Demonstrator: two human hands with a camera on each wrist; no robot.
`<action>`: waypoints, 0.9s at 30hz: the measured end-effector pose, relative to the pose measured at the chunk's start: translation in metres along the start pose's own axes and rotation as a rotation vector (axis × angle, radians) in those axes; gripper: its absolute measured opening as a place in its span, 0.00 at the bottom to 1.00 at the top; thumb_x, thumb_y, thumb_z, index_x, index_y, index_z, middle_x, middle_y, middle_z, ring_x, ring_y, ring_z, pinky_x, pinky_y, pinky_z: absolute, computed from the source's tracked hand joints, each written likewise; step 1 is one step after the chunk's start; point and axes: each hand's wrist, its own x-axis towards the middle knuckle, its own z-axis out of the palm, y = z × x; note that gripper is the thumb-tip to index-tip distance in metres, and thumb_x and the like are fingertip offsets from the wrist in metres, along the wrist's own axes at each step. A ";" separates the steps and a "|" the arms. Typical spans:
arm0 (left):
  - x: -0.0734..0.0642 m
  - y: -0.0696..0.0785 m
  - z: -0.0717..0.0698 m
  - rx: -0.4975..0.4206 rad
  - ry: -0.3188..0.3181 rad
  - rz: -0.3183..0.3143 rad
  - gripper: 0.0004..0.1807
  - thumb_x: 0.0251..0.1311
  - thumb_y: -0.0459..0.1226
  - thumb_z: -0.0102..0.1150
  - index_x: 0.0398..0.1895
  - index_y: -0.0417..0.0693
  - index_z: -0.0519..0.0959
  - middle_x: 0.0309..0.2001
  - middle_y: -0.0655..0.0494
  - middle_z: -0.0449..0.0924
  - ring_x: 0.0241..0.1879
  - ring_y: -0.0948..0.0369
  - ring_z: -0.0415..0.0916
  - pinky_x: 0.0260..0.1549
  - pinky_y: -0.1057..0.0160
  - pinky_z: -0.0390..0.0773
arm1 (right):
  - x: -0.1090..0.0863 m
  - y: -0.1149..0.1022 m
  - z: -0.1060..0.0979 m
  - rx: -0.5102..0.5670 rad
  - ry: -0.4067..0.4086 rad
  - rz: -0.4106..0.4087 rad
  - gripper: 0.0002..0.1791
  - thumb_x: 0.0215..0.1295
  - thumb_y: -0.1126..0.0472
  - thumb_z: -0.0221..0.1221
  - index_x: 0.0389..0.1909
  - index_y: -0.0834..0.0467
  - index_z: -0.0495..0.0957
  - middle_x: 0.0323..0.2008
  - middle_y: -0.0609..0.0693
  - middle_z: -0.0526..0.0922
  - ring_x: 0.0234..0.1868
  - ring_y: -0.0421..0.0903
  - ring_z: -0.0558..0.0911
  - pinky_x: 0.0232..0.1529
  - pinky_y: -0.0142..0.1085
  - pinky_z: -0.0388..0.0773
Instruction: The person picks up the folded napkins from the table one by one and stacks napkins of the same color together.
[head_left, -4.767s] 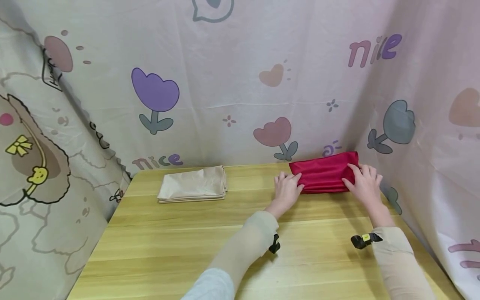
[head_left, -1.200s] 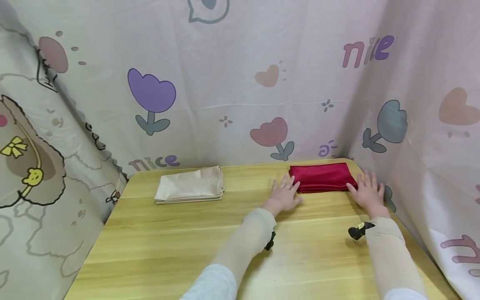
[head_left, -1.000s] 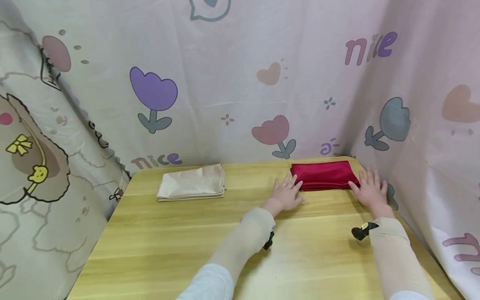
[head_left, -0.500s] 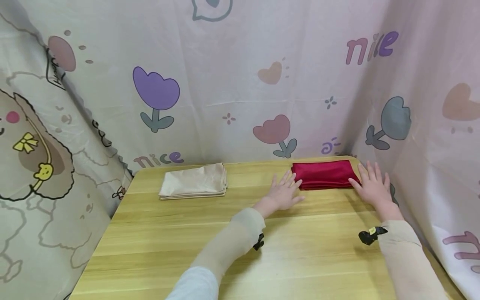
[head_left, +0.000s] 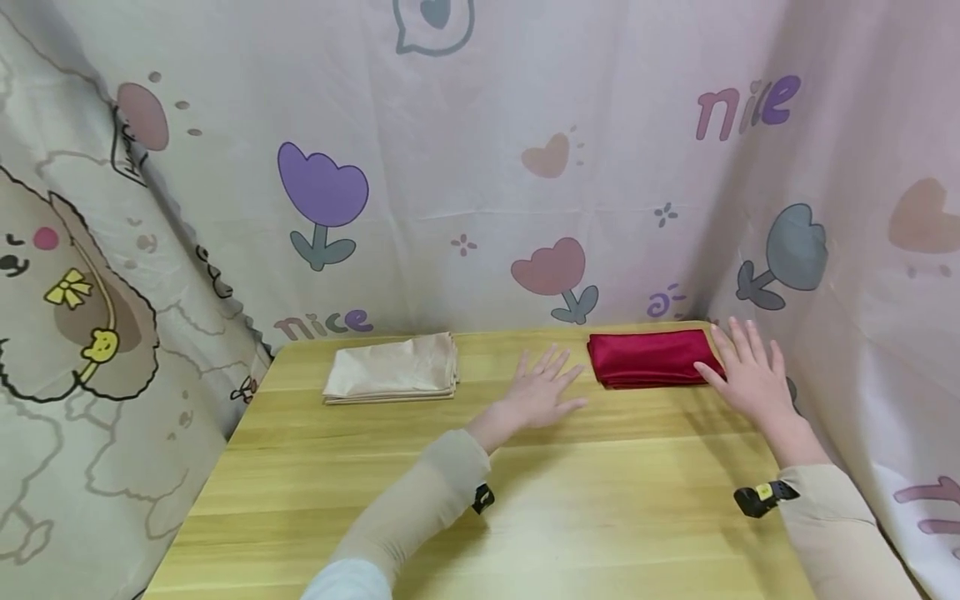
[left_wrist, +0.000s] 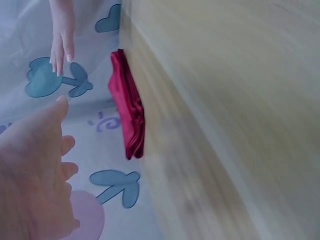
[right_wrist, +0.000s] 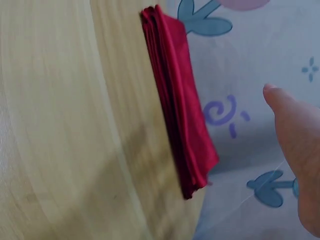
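A red satin cloth point(head_left: 652, 358), folded into a flat rectangle, lies at the back right of the table. Its stacked layers show along the near edge in the right wrist view, where the cloth point(right_wrist: 177, 100) is apart from the thumb. My left hand point(head_left: 536, 396) hovers left of it with fingers spread, holding nothing. My right hand point(head_left: 750, 375) is raised at its right end, fingers straight, the thumb overlapping the cloth's corner in the head view. In the left wrist view, the cloth point(left_wrist: 129, 105) stands apart from both hands.
A folded beige cloth point(head_left: 393, 368) lies at the back left of the wooden table point(head_left: 600, 500). Printed curtains point(head_left: 450, 167) hang close behind the table and along both sides.
Earlier both hands gripped the red cloth and lowered its raised part, then lay flat at its ends. Now both have lifted off; the left has drawn away leftward.
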 end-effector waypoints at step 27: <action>-0.103 -0.054 -0.030 -0.079 0.096 -0.201 0.38 0.67 0.65 0.39 0.77 0.67 0.51 0.80 0.56 0.39 0.79 0.51 0.28 0.71 0.33 0.34 | -0.014 -0.060 -0.013 0.082 0.082 -0.045 0.44 0.70 0.38 0.48 0.78 0.49 0.41 0.78 0.61 0.33 0.77 0.61 0.27 0.69 0.67 0.21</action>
